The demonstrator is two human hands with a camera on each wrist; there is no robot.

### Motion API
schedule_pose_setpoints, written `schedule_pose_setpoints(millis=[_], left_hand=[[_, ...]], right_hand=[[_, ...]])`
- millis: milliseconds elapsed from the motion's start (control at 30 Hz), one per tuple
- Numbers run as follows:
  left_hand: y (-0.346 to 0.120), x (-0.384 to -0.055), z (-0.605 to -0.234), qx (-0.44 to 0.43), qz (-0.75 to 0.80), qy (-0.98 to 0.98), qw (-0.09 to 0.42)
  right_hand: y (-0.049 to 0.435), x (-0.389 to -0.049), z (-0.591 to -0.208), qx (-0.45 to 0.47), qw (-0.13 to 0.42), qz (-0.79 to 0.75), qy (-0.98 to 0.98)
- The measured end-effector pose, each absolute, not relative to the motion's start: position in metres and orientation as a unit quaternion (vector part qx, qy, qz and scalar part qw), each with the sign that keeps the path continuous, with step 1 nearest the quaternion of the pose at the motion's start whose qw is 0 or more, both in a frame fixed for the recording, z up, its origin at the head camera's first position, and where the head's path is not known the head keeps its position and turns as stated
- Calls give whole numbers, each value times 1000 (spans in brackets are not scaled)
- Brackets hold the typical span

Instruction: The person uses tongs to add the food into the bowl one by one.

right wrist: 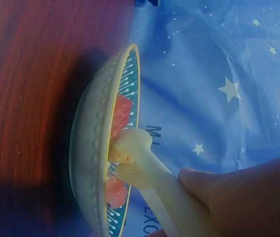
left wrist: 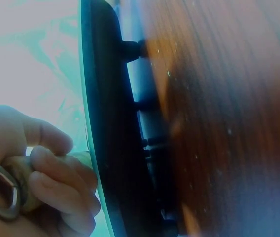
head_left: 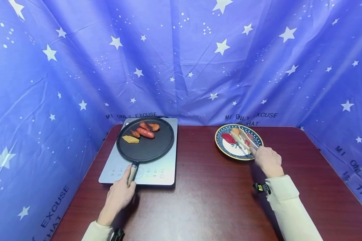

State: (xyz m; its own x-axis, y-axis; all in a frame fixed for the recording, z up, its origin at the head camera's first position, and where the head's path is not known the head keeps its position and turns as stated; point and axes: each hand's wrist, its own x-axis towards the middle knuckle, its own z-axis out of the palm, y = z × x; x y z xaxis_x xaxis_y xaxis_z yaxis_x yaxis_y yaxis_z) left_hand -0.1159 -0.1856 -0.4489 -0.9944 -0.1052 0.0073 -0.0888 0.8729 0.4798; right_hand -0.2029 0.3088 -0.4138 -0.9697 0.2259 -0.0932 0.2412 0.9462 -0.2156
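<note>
My left hand [head_left: 121, 191] grips the handle [head_left: 133, 172] of a black frying pan [head_left: 151, 149]; the left wrist view shows its fingers curled round the handle, near a metal ring [left wrist: 1, 191]. In the pan lie a sausage [head_left: 145, 133], a yellow piece [head_left: 130, 139] and several reddish-brown pieces. My right hand [head_left: 268, 161] holds pale tongs [head_left: 245, 142], whose tips reach into a patterned plate [head_left: 223, 150]. Between the tips is an orange-brown food piece [right wrist: 120, 156]; how firmly they clasp it I cannot tell. Red pieces [right wrist: 122, 114] lie beside it.
Under the pan is a silver induction cooker [head_left: 166, 167] with a touch panel at its front. Both cooker and plate stand on a dark red wooden table [head_left: 199, 187]. A blue curtain with white stars [head_left: 187, 67] hangs behind and at both sides.
</note>
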Motion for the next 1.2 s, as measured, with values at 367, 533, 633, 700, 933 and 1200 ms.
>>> schedule_pose_setpoints(millis=[367, 533, 633, 700, 933, 1200], left_hand=[[-185, -119, -451, 49, -244, -968, 22], [-186, -119, -451, 50, -243, -968, 22], [-185, -118, -450, 50, -244, -968, 20], [-185, -118, -450, 50, -245, -968, 19], [-186, -119, -451, 47, -243, -969, 23], [-186, -120, -452, 55, -243, -968, 17]], right_hand=[[315, -205, -415, 109, 59, -112, 986], [318, -206, -418, 92, 47, -109, 989], [321, -206, -420, 84, 36, -108, 990], [322, -206, -421, 81, 34, -105, 991], [328, -205, -423, 70, 27, -104, 992], [331, -201, -422, 71, 29, -125, 989]])
